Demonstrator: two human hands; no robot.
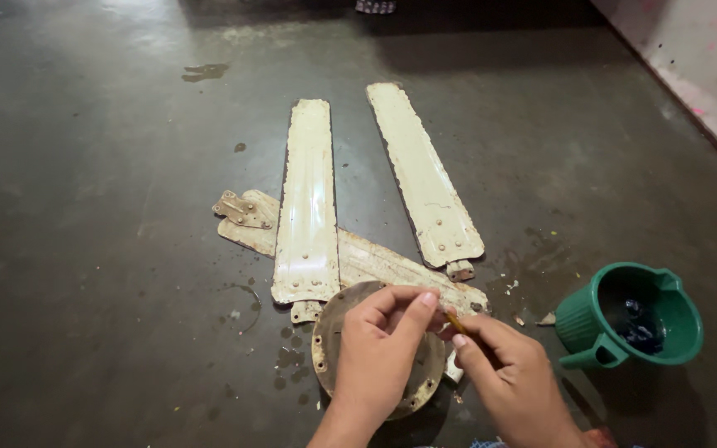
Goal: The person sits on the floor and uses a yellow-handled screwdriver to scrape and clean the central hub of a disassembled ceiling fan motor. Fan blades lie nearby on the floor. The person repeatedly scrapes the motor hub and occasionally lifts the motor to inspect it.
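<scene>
Where stained dark floor [85,207] spreads, blades [309,199] lie.

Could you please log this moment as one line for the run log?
left hand: holds rusty round metal plate | right hand: pinches thin yellow-brown stick | floor: three cream fan blades, green plastic jug

Three cream fan blades [309,207]; one round rusted metal plate [375,353]; one green plastic jug [628,319]; two hands; one thin brush [456,322].
</scene>
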